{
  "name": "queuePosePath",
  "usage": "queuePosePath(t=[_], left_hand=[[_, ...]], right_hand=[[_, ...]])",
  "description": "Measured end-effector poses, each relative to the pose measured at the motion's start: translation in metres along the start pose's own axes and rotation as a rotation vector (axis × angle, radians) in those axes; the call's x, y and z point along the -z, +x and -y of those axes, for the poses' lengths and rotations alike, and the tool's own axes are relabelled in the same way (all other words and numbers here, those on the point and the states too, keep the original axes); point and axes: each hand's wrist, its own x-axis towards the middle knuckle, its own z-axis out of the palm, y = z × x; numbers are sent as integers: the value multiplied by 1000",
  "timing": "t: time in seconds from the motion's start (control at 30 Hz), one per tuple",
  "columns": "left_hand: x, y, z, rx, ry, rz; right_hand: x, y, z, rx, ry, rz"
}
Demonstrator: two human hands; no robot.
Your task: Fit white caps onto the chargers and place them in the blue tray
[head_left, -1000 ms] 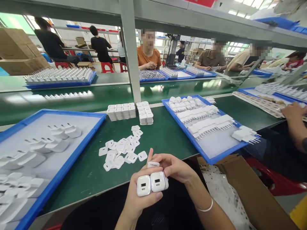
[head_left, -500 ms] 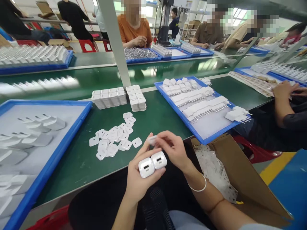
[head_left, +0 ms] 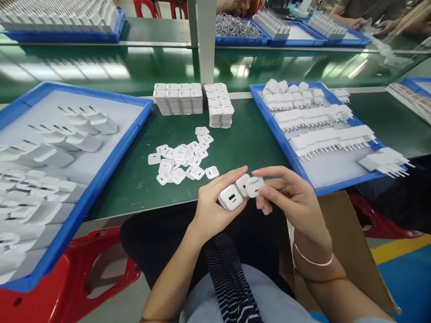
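Observation:
Two white charger plugs (head_left: 230,198) lie side by side in my left hand (head_left: 209,208), whose fingers are wrapped round them. Their end faces, with port slots, point toward me. My right hand (head_left: 299,202) pinches a thin white cover plate (head_left: 255,186) between thumb and forefinger. Grey lettering and a slot show on this plate, and it overlaps the front of the right-hand plug; whether it touches is unclear. Beyond my hands, loose white plates (head_left: 180,154) are scattered on the green table (head_left: 134,188). Neat plate stacks (head_left: 178,103) stand behind them.
A blue tray (head_left: 101,95) of plugs stands at left, another blue tray (head_left: 284,142) with rows of plugs at right. A white post (head_left: 206,45) rises behind the stacks. Below are a red stool (head_left: 67,269) and a cardboard box (head_left: 357,251). A co-worker's hands (head_left: 373,24) show at far right.
My view has tilted down and turned. The plate in my right hand has come from behind the plugs to the front of the right-hand one, and my left hand has turned the plugs.

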Motion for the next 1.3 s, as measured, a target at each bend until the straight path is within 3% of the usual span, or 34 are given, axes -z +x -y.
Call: queuePosePath(t=[0.23, 0.97, 1.3], left_hand=[[3, -2, -2, -76, 25, 38], [0, -4, -3, -133, 114, 14], [0, -1, -3, -134, 85, 63]], right_hand=[[-1, 7, 1, -134, 110, 74], [-3, 5, -4, -188, 143, 18], [-1, 5, -5, -243, 173, 29]])
